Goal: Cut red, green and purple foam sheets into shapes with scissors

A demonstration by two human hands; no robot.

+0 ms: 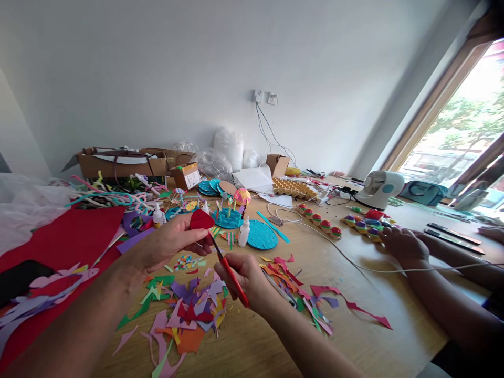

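Note:
My left hand point(173, 242) pinches a small piece of dark red paper point(201, 220) above the table. In my right hand point(249, 281) is a pair of scissors point(235, 281) with orange-red handles. Their dark blades point up and left, meeting the lower edge of the red paper; whether they are parted I cannot tell. Below both hands lies a heap of coloured paper scraps point(192, 310). A white glue bottle point(243, 232) stands just beyond my right hand, beside a round turquoise disc point(262, 235).
At the right another person's hand point(401, 247) rests by a painted egg-carton strip point(364, 227). A white cable point(334, 247) crosses the table. A fan point(378, 190) stands near the window. Red sheet material point(79, 236) covers the left side; cardboard boxes point(122, 164) stand along the wall.

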